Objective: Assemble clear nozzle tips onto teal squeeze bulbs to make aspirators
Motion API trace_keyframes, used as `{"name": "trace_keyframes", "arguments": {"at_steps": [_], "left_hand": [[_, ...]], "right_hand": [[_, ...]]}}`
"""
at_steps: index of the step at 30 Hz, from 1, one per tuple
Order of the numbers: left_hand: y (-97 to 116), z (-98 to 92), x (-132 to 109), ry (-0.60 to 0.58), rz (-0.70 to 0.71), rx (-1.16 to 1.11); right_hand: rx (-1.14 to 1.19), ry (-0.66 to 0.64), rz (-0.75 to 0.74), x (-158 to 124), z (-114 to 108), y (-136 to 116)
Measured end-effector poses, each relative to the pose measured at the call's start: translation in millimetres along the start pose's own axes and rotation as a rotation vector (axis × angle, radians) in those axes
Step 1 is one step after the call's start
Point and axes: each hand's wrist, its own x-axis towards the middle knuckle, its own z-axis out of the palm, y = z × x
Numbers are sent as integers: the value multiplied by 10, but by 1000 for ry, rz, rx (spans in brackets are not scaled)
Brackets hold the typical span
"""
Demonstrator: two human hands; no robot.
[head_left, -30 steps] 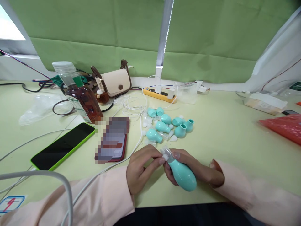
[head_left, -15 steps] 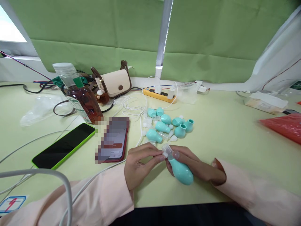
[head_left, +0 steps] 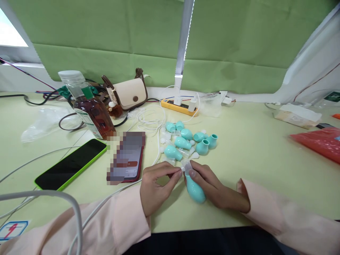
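Observation:
My right hand [head_left: 216,187] is closed around a teal squeeze bulb [head_left: 195,189], gripping it near its neck. A clear plastic tube piece [head_left: 186,165] is fitted at the bulb's upper end. Thumb and fingertips of my left hand [head_left: 158,184] pinch a small whitish tip [head_left: 182,169] against the side of the clear piece; the fingers partly cover it. Just beyond my hands lie several loose teal bulbs [head_left: 172,152], with small translucent plastic parts [head_left: 195,155] scattered among them.
To the left lie a green-cased phone [head_left: 70,164] and a red-cased phone [head_left: 127,156]. A bottle of brown liquid [head_left: 92,113], a cream handbag [head_left: 130,92] and a yellow power strip [head_left: 170,106] stand behind. White cables [head_left: 152,122] cross the table. A red plastic bag [head_left: 318,141] is at right.
The held bulb has swung more upright, its rounded end moving left, and my right hand has turned with it. My left fingertips have shifted slightly left and up, still pinching at the clear piece.

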Motion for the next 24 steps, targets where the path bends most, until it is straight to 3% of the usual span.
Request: {"name": "trace_keyframes", "arguments": {"at_steps": [8, 14, 24], "left_hand": [[-12, -27, 16, -22, 108, 32], [10, -34, 24, -37, 182, 34], [41, -46, 22, -56, -25, -31]], "right_hand": [[310, -125, 68, 19, 41, 87], [344, -168, 70, 11, 36, 58], [650, -252, 153, 44, 63, 92]]}}
